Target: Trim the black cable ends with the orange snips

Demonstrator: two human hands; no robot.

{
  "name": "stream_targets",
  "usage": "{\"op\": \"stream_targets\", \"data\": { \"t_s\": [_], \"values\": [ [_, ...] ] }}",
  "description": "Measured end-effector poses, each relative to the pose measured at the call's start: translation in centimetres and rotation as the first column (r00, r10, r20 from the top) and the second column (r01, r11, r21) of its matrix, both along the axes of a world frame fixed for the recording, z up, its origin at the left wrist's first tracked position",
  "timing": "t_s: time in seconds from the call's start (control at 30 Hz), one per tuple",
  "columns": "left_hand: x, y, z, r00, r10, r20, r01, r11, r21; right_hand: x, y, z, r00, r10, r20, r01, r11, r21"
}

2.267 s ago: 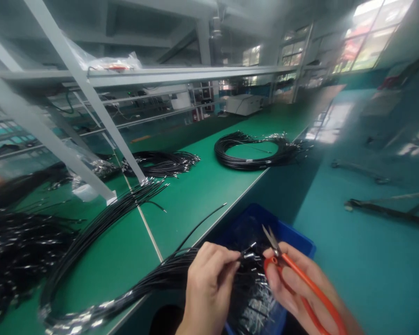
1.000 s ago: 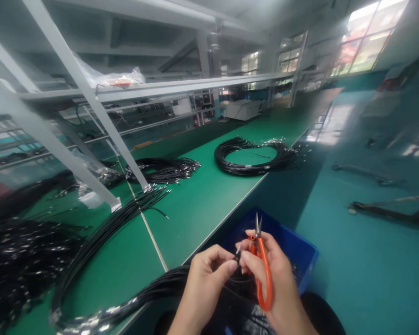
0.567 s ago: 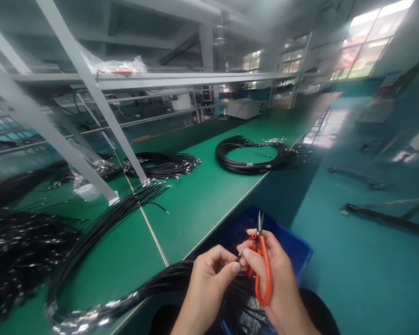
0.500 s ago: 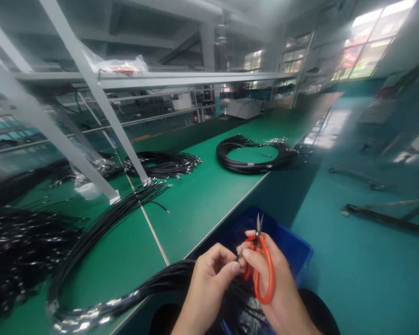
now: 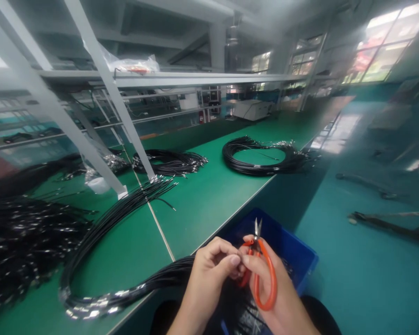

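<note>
My right hand (image 5: 277, 277) is closed around the scissors (image 5: 270, 274), which have orange handles. Their short blades point up, slightly parted. My left hand (image 5: 212, 272) is closed in a pinch on a black cable's end, and its fingertips meet those of my right hand. The fingers mostly hide that cable end. A bundle of black cables (image 5: 160, 274) bends across the green table (image 5: 209, 204) and runs over its edge behind my left hand. Under both hands stands a blue bin (image 5: 305, 253) holding cable ends and small pale scraps.
Two coiled cable bundles lie farther back, one at the right (image 5: 256, 167) and one at the left (image 5: 174, 163). A large heap of black cables (image 5: 28, 242) covers the left side. Grey shelf posts (image 5: 125, 116) rise from the table. A blurred bit of another person shows at far left.
My hands came together above the bin, and the scissors swung more upright in my right hand. The silver cable tip seen between my fingers earlier is now covered. The view turned slightly left.
</note>
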State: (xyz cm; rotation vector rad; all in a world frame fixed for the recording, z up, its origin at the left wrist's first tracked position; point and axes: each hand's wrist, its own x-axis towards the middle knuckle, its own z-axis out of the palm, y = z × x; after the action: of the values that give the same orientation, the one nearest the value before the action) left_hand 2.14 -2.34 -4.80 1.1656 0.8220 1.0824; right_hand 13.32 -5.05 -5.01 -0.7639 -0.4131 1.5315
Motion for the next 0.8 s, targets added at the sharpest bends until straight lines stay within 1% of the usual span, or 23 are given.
{"op": "stream_targets", "data": {
  "t_s": [0.03,0.1,0.17,0.23,0.3,0.43,0.5,0.53,0.57,0.6,0.63,0.67,0.7,0.73,0.77,0.8],
  "values": [
    [-0.1,0.1,0.0,0.999,-0.028,0.038,0.028,0.999,-0.022,0.1,0.0,-0.3,1.000,0.010,-0.022,-0.010,1.000,0.013],
    [-0.1,0.0,0.1,0.995,-0.030,0.098,0.037,0.997,-0.068,0.3,0.0,-0.8,0.998,0.024,-0.057,-0.022,0.999,0.035],
    [0.1,-0.3,0.3,0.992,0.016,0.129,0.000,0.993,-0.121,0.3,0.0,-1.3,0.997,0.032,-0.077,-0.029,0.999,0.043],
    [0.3,-0.5,0.4,0.989,0.058,0.137,-0.038,0.989,-0.146,0.3,0.1,-1.4,0.996,0.041,-0.085,-0.038,0.999,0.034],
    [0.5,-0.5,0.5,0.991,0.049,0.121,-0.034,0.991,-0.128,0.3,0.1,-1.2,0.994,0.045,-0.098,-0.044,0.999,0.016],
    [0.2,0.0,0.3,0.993,-0.013,0.121,0.024,0.995,-0.092,0.4,0.3,-0.5,0.989,0.038,-0.140,-0.038,0.999,0.001],
    [-0.2,0.1,0.1,0.995,0.011,0.097,-0.002,0.996,-0.087,0.4,0.4,-0.4,0.987,0.034,-0.156,-0.036,0.999,-0.010],
    [-0.3,0.1,0.1,0.998,0.049,0.047,-0.045,0.997,-0.067,0.4,0.5,-0.4,0.986,0.029,-0.163,-0.033,0.999,-0.017],
    [-0.5,0.1,0.2,0.993,0.112,-0.026,-0.113,0.993,-0.020,0.3,0.5,-0.5,0.985,0.023,-0.168,-0.027,0.999,-0.021],
    [-0.6,0.0,0.4,0.974,0.197,-0.112,-0.191,0.980,0.060,0.3,0.5,-0.6,0.985,0.016,-0.173,-0.020,1.000,-0.022],
    [-0.7,-0.2,0.5,0.938,0.286,-0.197,-0.255,0.952,0.168,0.3,0.5,-0.7,0.984,0.012,-0.176,-0.017,1.000,-0.023],
    [-0.7,-0.4,0.7,0.893,0.362,-0.269,-0.284,0.915,0.288,0.3,0.6,-0.8,0.983,0.013,-0.183,-0.018,1.000,-0.024],
    [-0.7,-0.5,0.9,0.849,0.417,-0.324,-0.276,0.874,0.400,0.2,0.6,-0.9,0.981,0.021,-0.192,-0.026,0.999,-0.026],
    [-0.7,-0.7,1.1,0.814,0.449,-0.367,-0.242,0.838,0.489,0.2,0.6,-0.9,0.979,0.030,-0.204,-0.037,0.999,-0.030],
    [-0.7,-0.8,1.2,0.790,0.463,-0.402,-0.200,0.814,0.545,0.2,0.6,-0.9,0.976,0.040,-0.216,-0.048,0.998,-0.034],
    [-0.7,-0.8,1.2,0.773,0.469,-0.427,-0.171,0.802,0.572,0.1,0.6,-0.8,0.973,0.047,-0.227,-0.056,0.998,-0.035]
  ]
}}
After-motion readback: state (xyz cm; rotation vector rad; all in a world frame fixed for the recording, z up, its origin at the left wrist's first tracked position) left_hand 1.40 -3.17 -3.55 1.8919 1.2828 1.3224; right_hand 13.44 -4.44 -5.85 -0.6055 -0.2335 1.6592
